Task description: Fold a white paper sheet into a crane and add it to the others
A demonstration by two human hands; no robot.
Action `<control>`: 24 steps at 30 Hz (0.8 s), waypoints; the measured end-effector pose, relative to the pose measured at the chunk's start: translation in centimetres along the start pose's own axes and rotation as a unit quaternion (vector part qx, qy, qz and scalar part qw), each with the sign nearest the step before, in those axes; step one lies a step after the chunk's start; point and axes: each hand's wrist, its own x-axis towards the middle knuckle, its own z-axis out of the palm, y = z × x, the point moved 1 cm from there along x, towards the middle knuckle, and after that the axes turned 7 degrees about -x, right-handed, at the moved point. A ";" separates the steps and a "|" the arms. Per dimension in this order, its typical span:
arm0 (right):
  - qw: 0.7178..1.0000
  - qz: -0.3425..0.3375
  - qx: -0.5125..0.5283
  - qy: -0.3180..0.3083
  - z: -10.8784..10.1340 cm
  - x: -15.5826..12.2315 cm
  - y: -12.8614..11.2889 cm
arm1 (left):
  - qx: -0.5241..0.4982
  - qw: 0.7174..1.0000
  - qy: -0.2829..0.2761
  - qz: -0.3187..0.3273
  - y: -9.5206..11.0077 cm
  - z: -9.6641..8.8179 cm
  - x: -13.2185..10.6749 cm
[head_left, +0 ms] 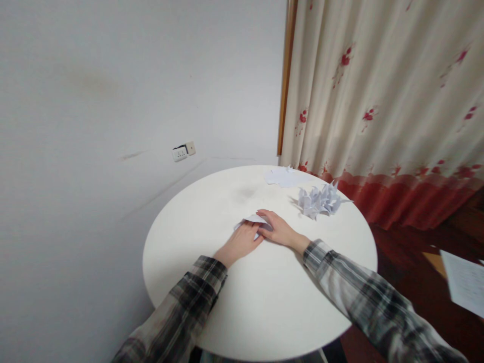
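A piece of white paper, partly folded, rests on the round white table beneath both hands. My left hand lies over the near part of the paper, its fingers pressed on it and holding it against the table. My right hand grips the paper's right side, with the fingers on the far edge and the thumb near the left fingertips. The fold itself is mostly hidden by the hands. To the right of my right hand sits a cluster of folded white paper pieces with pointed tips.
Flat white sheets lie at the table's far edge, with a small folded piece on top. A wall with a socket rises at the left and back. A flowered curtain hangs at the right. Papers lie low at the far right.
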 end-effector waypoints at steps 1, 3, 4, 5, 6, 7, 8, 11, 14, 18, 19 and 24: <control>1.000 -0.002 -0.001 0.002 0.0 0.0 0.0 | 0.000 1.000 0.002 0.002 0.0 0.0 0.0; 1.000 -0.006 -0.004 0.005 -0.1 0.0 -0.1 | -0.005 1.000 0.005 0.004 0.0 0.0 0.0; 1.000 -0.008 -0.006 0.007 -0.2 0.0 -0.2 | -0.009 1.000 0.007 0.005 -0.1 0.0 0.0; 1.000 -0.010 -0.009 0.009 -0.3 0.0 -0.3 | -0.012 1.000 0.010 0.005 -0.1 0.0 0.1; 1.000 -0.011 -0.011 0.012 -0.4 0.1 -0.4 | -0.015 1.000 0.012 0.006 -0.1 0.0 0.1; 1.000 -0.012 -0.013 0.014 -0.5 0.1 -0.5 | -0.017 1.000 0.014 0.006 0.0 0.0 0.1; 1.000 -0.014 -0.015 0.014 -0.6 0.1 -0.6 | -0.018 1.000 0.016 0.007 0.0 -0.1 0.1; 0.999 -0.021 -0.024 0.020 -0.7 0.2 -0.8 | -0.021 1.000 0.016 0.008 0.1 -0.2 0.2; 0.999 -0.030 -0.032 0.027 -0.8 0.2 -1.1 | -0.027 1.000 0.014 0.006 0.2 -0.3 0.3; 0.998 -0.035 -0.033 0.033 -0.9 0.1 -1.4 | -0.026 1.000 -0.003 -0.005 0.4 -0.5 0.3; 0.998 -0.034 -0.033 0.032 -0.9 0.1 -1.4 | -0.024 1.000 -0.007 -0.009 0.5 -0.5 0.3; 0.999 -0.031 -0.034 0.025 -0.9 0.2 -1.4 | -0.025 0.999 -0.021 -0.016 0.9 -0.9 0.2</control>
